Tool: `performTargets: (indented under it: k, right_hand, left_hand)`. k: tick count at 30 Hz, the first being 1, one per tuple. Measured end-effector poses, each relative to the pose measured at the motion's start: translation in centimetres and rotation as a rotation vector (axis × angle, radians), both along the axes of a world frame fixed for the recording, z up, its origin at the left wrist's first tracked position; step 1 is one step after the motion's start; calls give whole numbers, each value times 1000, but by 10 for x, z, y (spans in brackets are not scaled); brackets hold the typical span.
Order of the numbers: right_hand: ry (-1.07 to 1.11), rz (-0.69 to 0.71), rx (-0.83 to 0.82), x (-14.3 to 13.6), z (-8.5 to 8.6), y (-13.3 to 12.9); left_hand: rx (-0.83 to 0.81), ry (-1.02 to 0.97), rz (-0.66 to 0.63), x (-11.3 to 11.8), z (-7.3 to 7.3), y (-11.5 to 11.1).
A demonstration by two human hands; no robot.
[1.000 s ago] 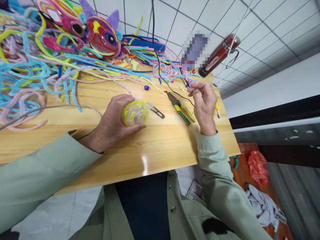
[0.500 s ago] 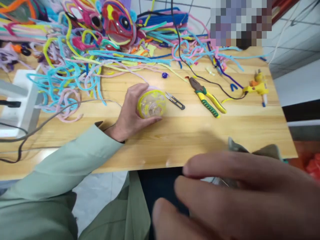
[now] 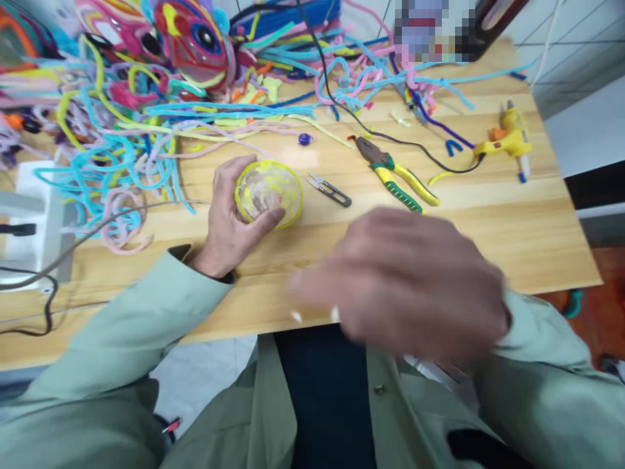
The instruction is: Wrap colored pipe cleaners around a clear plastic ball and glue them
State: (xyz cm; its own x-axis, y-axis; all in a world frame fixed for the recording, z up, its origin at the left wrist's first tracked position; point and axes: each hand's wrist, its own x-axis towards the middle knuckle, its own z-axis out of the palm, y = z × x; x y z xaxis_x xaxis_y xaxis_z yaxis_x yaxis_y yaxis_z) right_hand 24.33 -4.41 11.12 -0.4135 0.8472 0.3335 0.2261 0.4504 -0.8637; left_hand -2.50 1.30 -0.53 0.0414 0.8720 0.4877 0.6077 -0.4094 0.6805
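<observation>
My left hand (image 3: 229, 221) is closed around a clear, round, dome-like plastic piece (image 3: 266, 185) with a yellow fuzzy rim and yellow patches; its thumb presses on the near side. My right hand (image 3: 410, 280) hangs over the front of the table, smeared by motion. Its fingers look bent, but whether they hold anything cannot be made out. Just right of the plastic piece lie small thread snips (image 3: 329, 190). Pliers with green and yellow handles (image 3: 395, 174) rest beyond my right hand. A small dark-blue ball-like bead (image 3: 304, 139) sits behind the snips.
Tangled pipe cleaners (image 3: 122, 143) spread over the left and back of the wooden table (image 3: 273, 293). Colourful fish-like masks (image 3: 195, 42) stand behind them. A yellow glue gun (image 3: 508, 144) lies at right, its black cord crossing the back. A white power strip (image 3: 41, 208) is at left.
My right hand has moved away from the camera, over the table's front. My left hand still grips the plastic piece, now tilted to show more of its face. The view has shifted.
</observation>
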Motion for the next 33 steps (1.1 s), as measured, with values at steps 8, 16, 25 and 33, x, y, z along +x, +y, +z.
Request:
performTargets:
  k: [8, 16, 25, 33]
  right_hand:
    - [-432, -5, 472, 2, -93, 107]
    - [-419, 66, 737, -17, -106, 95]
    - [-349, 60, 658, -7, -112, 96]
    - [-345, 46, 645, -4, -106, 95]
  left_hand:
    - [21, 2, -24, -3, -2, -1]
    - [31, 32, -60, -1, 3, -2]
    - [33, 124, -82, -1, 5, -4]
    - [58, 42, -58, 9, 7, -6]
